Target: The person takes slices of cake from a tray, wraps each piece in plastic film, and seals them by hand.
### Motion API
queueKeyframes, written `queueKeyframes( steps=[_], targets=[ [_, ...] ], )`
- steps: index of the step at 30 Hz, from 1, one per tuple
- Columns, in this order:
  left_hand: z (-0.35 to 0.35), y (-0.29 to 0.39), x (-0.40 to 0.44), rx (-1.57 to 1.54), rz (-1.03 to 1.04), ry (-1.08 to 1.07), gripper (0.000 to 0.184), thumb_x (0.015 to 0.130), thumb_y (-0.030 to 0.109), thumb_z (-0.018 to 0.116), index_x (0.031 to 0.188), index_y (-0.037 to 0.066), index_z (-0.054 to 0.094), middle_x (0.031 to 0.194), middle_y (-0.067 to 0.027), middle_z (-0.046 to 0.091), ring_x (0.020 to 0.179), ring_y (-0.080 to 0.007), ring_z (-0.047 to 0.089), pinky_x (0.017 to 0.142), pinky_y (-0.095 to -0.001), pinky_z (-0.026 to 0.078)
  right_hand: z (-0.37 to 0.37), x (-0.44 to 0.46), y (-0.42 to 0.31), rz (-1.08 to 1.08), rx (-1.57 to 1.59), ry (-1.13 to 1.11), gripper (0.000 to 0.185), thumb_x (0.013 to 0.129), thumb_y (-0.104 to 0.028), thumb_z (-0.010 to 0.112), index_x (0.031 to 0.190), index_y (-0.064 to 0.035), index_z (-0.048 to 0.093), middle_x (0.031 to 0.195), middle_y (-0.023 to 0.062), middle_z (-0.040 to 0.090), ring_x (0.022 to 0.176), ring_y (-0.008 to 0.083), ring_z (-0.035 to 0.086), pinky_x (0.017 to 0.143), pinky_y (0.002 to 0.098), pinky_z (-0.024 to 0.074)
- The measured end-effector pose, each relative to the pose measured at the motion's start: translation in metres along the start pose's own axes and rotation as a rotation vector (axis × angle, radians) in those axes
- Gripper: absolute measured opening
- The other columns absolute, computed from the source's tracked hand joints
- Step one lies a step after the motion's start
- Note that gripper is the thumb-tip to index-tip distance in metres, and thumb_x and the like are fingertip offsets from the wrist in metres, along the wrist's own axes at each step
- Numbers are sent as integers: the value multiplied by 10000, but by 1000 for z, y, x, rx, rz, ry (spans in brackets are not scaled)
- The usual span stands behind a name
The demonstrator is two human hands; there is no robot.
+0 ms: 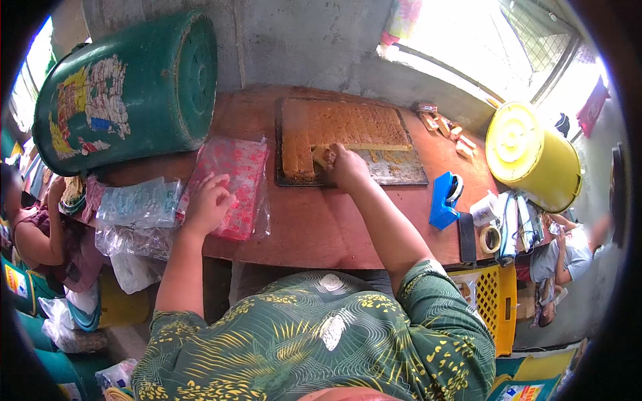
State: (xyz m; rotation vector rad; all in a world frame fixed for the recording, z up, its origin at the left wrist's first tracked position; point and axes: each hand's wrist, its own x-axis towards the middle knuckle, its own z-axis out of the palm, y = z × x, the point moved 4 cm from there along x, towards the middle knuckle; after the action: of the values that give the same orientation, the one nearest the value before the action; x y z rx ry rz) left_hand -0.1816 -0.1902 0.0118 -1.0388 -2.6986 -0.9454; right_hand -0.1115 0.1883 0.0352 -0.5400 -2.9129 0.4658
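Observation:
A dark rectangular tray (394,176) on the reddish-brown table holds a flat slab of brown cake (354,120) scored into strips. My right hand (349,167) is over the tray's front part, its fingers closed on a piece of cake (325,157). Around that piece, part of the tray bottom shows, strewn with crumbs. My left hand (209,204) hovers over or rests on the red-and-white patterned plastic bags (244,180), fingers curled and apart, with nothing visible in them. Clear plastic bags (139,204) lie left of it.
A big green drum (134,93) lies at the left, a yellow bucket (535,154) at the right. Near them are wrapped packs (445,127), a blue tape dispenser (443,200), a tape roll (489,238) and a phone-like dark object (467,237). One person sits at each side.

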Motion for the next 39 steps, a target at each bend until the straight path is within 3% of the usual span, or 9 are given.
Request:
queueKeyframes(
  steps=[4,8,12,15,17,20,25,30,39],
  targets=[
    [2,-24,4,-58,-5,-56,178,990,206,673,1058,77,774,1419,-92,659,1437,-352,488,1201,-457,359,-16,-16,39,56,323,96,469,980,-350,703,1344,-69,613,1121,214,750,1026,354,733,900,453,574],
    [18,-36,19,-494,-328,-2,275,1046,220,631,1249,62,730,1316,-100,707,1304,-230,603,1131,-381,437,-15,-54,119,117,1397,22,432,1063,-290,640,1397,-19,594,1209,99,719,1017,163,675,884,313,538],
    [50,107,32,-808,-52,65,257,1055,194,641,1260,49,699,1247,-92,718,1132,-150,649,1021,-353,509,-46,-120,137,246,1796,7,397,1101,-324,550,1383,-48,587,1209,86,701,1029,164,659,900,345,515],
    [123,197,16,-822,149,-224,132,995,163,698,1016,53,768,1190,-150,726,1083,-279,703,991,-404,544,-50,-144,146,160,1815,18,412,1110,-368,519,1368,-55,592,1230,97,706,1038,188,673,888,357,530],
    [144,249,-6,-287,333,-630,461,954,377,745,1295,72,694,1502,-205,568,1501,-416,410,1235,-580,315,-52,-155,142,100,1807,29,406,1107,-363,532,1366,-56,594,1241,101,707,1044,188,678,896,355,537],
    [156,264,-21,-227,339,-699,706,916,380,790,1502,80,535,1661,-209,377,1602,-417,190,1294,-545,213,-59,-168,131,37,1763,56,361,1099,-282,575,1374,-48,579,1244,100,699,1072,185,670,931,349,536],
    [131,203,-5,-58,294,-363,896,847,464,832,1547,40,468,1631,-147,415,1552,-395,293,1284,-506,253,-53,-183,104,-45,1324,16,542,956,-31,745,1461,-22,547,1276,114,678,1097,154,651,945,320,539],
    [127,186,-8,8,232,-362,978,779,506,867,1536,28,475,1614,-126,441,1546,-359,313,1283,-495,248,-38,-169,59,-357,501,2,561,790,-140,864,1313,-51,684,1211,186,718,1112,322,674,990,423,539],
    [126,185,-4,37,224,-395,999,755,573,858,1531,55,501,1614,-94,445,1545,-329,318,1286,-484,232,-21,-168,68,-421,433,-49,538,764,-204,873,1278,-152,722,1235,100,714,1210,363,599,1067,479,477]
  ],
)
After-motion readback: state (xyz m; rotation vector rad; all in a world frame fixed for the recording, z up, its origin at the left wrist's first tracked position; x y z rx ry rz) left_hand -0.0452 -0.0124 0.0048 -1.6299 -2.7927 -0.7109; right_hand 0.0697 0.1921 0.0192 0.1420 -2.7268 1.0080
